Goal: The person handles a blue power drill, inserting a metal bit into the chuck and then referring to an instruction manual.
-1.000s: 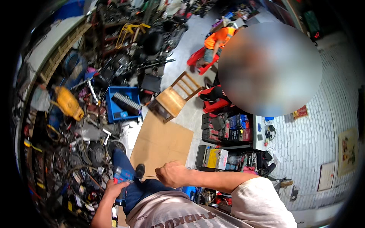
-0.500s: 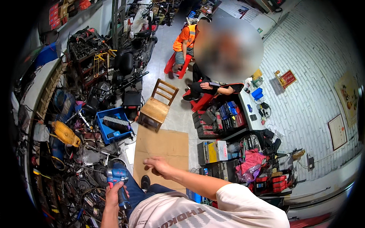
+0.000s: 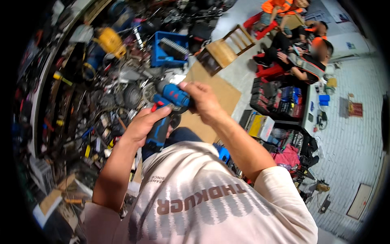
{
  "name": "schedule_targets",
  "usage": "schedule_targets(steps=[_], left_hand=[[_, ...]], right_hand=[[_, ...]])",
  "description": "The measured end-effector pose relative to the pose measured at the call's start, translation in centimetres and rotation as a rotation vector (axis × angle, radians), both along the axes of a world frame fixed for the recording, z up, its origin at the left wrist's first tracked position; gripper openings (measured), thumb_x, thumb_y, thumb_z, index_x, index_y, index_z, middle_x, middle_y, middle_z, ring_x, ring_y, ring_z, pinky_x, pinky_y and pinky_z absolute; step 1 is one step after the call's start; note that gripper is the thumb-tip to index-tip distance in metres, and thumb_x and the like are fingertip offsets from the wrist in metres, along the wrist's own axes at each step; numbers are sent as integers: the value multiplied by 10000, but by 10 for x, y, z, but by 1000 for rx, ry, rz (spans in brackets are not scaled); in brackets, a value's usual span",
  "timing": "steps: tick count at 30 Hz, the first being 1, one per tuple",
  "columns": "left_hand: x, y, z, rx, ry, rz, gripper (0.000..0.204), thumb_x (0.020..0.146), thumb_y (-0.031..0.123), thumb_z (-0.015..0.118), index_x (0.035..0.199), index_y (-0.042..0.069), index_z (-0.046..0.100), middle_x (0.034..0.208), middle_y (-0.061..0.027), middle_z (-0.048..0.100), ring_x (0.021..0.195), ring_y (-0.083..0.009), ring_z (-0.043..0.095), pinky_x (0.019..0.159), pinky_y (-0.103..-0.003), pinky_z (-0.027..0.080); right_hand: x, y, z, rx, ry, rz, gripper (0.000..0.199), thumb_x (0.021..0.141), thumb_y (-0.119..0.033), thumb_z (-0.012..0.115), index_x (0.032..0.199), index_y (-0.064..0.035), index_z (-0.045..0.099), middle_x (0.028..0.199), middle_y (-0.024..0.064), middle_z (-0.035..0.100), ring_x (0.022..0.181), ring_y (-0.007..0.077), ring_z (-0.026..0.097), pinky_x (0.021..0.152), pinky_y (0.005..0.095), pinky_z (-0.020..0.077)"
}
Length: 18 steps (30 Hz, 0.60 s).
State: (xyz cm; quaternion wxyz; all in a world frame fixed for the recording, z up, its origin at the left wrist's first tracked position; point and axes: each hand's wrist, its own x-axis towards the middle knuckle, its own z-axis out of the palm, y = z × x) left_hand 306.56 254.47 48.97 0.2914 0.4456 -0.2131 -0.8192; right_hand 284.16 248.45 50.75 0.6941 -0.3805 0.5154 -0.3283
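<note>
A blue and black cordless drill with red accents is in front of my body, held between both hands. My left hand is closed round its handle, the thumb lying near the red part by the trigger. My right hand grips the end of the drill's body, on the side toward the cardboard, with its thumb on top. The fingers under the tool are hidden. The nose points up and left toward the cluttered parts, and whether a bit sits in it is too blurred to tell.
Heaped tools and metal parts cover the left side. Ahead are a blue crate, a wooden chair and flat cardboard on the floor. Batteries stand at right. Seated people are at the far right.
My right hand, earlier apart with nothing in it, has come to the drill and taken hold of its body. The drill has moved up and right, and the view has turned.
</note>
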Motion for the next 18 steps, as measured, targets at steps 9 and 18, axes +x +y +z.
schedule_targets(steps=[9,18], left_hand=[[57,154,9,-45,-99,240,485,1047,511,625,1140,35,636,836,-84,702,713,-139,688,642,-275,578],[142,398,6,224,39,760,600,1055,601,544,1211,31,647,831,-120,706,683,-210,687,649,-341,582]], right_hand=[[97,105,15,-167,263,253,501,1001,-483,718,907,9,702,668,-10,542,578,80,479,500,289,366],[212,235,-26,245,-110,567,197,1011,-237,670,1083,-54,662,860,50,648,689,140,589,600,280,472]])
